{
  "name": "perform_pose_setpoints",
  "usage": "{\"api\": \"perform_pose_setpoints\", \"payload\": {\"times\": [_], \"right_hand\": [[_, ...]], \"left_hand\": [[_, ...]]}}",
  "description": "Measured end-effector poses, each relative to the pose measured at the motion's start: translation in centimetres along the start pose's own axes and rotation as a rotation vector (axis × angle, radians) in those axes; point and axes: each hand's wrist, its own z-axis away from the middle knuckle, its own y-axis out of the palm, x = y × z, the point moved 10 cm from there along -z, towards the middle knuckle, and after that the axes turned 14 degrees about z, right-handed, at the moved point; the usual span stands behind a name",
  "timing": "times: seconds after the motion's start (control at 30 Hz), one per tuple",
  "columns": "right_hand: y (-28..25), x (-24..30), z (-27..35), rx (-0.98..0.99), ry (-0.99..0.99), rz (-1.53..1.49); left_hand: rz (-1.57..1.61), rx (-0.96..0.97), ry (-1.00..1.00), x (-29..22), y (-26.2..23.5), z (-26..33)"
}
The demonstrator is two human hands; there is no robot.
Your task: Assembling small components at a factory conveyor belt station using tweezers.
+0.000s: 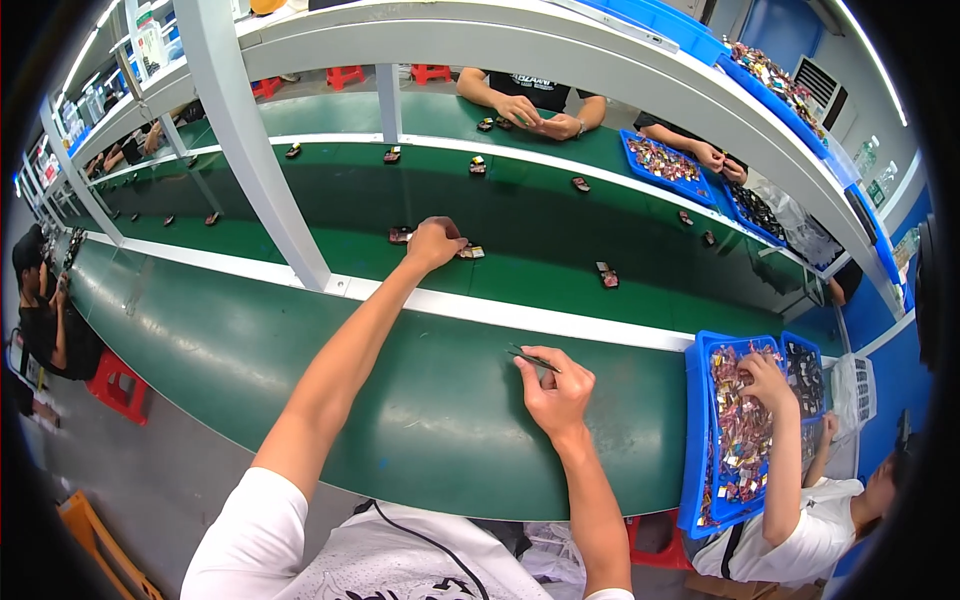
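My left hand (435, 244) reaches over the green conveyor belt (520, 270). Its curled fingers close on a small electronic part (471, 252) with a pale yellowish piece. Right beside that hand, on its left, lies another small dark-and-reddish part (400, 235). My right hand (560, 390) is above the green worktop (430, 420), pinching slim dark tweezers (530, 356) that point left. The tweezer tips seem to hold nothing. Farther right on the belt lies one more such part (607, 275).
A white rail (520, 316) and an upright post (250, 140) stand between worktop and belt. At right, a co-worker's hand (766, 382) reaches into a blue tray (697, 440) of small wired parts. Across the belt, other people handle parts beside a blue tray (690, 192).
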Motion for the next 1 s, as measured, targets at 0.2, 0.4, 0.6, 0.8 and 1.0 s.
{"api": "perform_pose_setpoints", "payload": {"times": [0.2,0.4,0.6,0.8,1.0], "right_hand": [[0.1,0.3,0.1,-0.002,-0.005,-0.03],[0.4,-1.5,0.6,0.029,0.153,-0.151],[2.4,-6.4,1.7,0.06,0.59,-0.627],[2.9,-6.1,1.8,0.15,0.606,-0.57],[3.0,-4.9,2.1,0.176,0.545,-0.455]], "left_hand": [[0.031,-0.045,0.021,0.2,-0.5,1.6],[0.417,0.055,-0.001,-3.5,1.1,8.2],[0.757,0.32,-0.173,-4.8,5.9,15.7],[0.722,0.282,-0.098,-5.2,5.8,16.8],[0.72,0.264,0.018,-6.1,5.6,17.0]]}}
